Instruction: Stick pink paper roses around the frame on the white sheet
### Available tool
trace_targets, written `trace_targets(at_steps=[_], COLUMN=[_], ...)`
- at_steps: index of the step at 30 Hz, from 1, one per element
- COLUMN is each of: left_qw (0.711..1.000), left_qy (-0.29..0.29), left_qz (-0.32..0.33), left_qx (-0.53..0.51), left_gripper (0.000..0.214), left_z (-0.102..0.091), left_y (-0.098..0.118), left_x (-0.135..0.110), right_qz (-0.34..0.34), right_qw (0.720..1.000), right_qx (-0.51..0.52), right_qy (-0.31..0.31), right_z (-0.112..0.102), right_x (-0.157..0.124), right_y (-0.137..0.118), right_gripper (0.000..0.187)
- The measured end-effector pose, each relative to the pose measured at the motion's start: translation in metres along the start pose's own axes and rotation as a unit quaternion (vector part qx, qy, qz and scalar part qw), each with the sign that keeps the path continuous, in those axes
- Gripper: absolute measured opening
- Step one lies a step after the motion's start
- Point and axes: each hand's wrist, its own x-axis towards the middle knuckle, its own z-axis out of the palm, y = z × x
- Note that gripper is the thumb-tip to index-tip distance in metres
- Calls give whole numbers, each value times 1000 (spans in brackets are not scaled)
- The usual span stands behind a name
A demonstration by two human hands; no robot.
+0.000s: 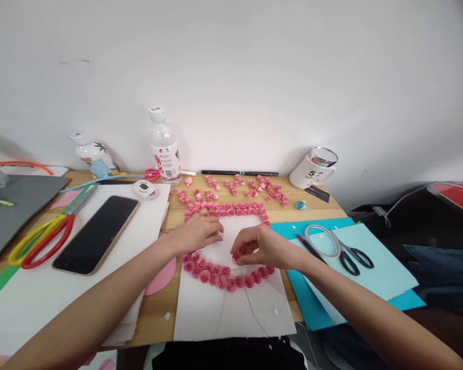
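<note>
A white sheet of paper (200, 318) lies before me, with rolled pink paper roses (249, 280) set along a drawn outline. They form a row across the top and a curved double row along the bottom. My right hand (256, 246) pinches one small pink paper rose (236, 256) over the bare middle of the sheet. To its left, my left hand (200, 230) rests over the left side of the outline, fingers stretched out and apart, with nothing visible in them. It hides some of the roses there. More loose pink roses (231, 187) are scattered behind the sheet.
Left are a phone (98, 234), red-and-yellow scissors (48, 234) and white sheets (139, 298). Behind stand a clear bottle (165, 149), a smaller bottle (94, 156) and a white mug (310, 169). Right, black scissors (349, 257) and a tape roll (310, 239) lie on blue paper (312, 313).
</note>
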Motion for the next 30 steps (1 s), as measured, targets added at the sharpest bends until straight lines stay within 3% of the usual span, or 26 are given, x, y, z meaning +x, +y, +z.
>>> trace_targets(at_steps=[5,13,19,30], left_qw=[999,999,999,998], left_qy=[-14,-8,-9,7], left_qz=[-13,-13,-8,-9], left_qx=[48,49,46,59], left_gripper=[18,19,25,21], left_z=[0,1,0,1], left_y=[8,8,9,9], left_x=[2,2,1,1], right_qz=[14,36,39,79], right_qw=[1000,999,999,996], right_qx=[-16,19,4,26], right_qy=[-16,-29,7,12], right_z=[18,21,24,33], right_x=[-3,-2,0,4], right_y=[10,14,21,19], right_gripper=[15,16,15,6])
